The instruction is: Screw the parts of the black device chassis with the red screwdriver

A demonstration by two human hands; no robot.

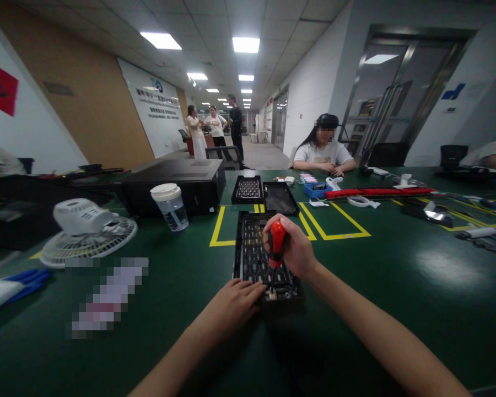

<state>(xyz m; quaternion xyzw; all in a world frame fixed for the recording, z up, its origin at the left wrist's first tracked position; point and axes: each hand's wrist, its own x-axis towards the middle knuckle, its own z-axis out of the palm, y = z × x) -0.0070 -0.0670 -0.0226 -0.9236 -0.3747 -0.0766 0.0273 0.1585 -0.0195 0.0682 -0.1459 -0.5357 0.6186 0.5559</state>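
My right hand (294, 245) is wrapped round the red and black handle of a screwdriver (276, 242), which stands nearly upright with its shaft pointing down. Its tip reaches the near end of a black case (254, 251) filled with rows of dark rounded shapes; the exact contact is too small to make out. On the near left edge of that case rests my left hand (238, 300), fingers stretched out and lying flat. Small metal parts (273, 295) show at the near end, beside the left fingertips.
Behind the case stand a second black case (248, 189) and a black tray (280, 198). Leftward are a lidded cup (171, 207), a large black box (173, 184) and a white fan (89, 229). A blue bin (316, 190) lies to the right, near a seated person (324, 149).
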